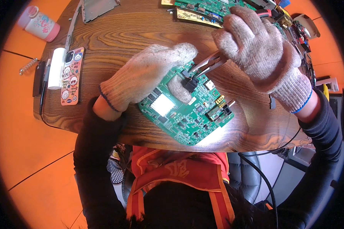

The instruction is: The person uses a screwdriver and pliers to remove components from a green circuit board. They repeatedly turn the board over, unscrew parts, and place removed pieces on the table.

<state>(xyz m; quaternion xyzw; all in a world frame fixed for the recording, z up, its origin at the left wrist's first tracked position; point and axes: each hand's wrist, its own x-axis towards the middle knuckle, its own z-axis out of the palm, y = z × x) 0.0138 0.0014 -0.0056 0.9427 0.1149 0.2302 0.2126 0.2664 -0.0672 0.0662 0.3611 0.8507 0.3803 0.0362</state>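
A green circuit board lies tilted on the round wooden table, near its front edge. My left hand, in a knitted work glove, grips the board's upper left part, the thumb pressing on its face. My right hand, also gloved, is closed on metal pliers. The pliers' tips touch a small black component near the board's top edge.
More green circuit boards and wired parts lie at the table's far edge. A phone in a patterned case, a white cylinder and a metal bracket sit at left. A pink bottle stands on the orange floor.
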